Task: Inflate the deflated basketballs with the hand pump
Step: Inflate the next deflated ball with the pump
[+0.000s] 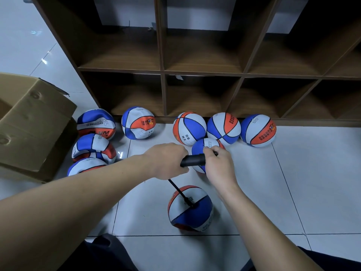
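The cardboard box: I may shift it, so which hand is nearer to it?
Left. The left hand grips the pump on the side toward the cardboard box; the right hand is farther right.

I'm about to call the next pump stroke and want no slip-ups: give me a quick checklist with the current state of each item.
1. Left hand grips the pump barrel: ok.
2. Right hand holds the pump's far end, where the handle should be: ok, though the handle itself is mostly hidden.
3. Hose runs unkinked from the pump down to the ball: ok.
4. Needle seated in the ball on the floor: cannot tell; the hose tip meets the ball, but the depth is hidden.
5. Ball braced against rolling: not ok; nothing touches it but the hose.
6. Ball firmness: cannot tell.
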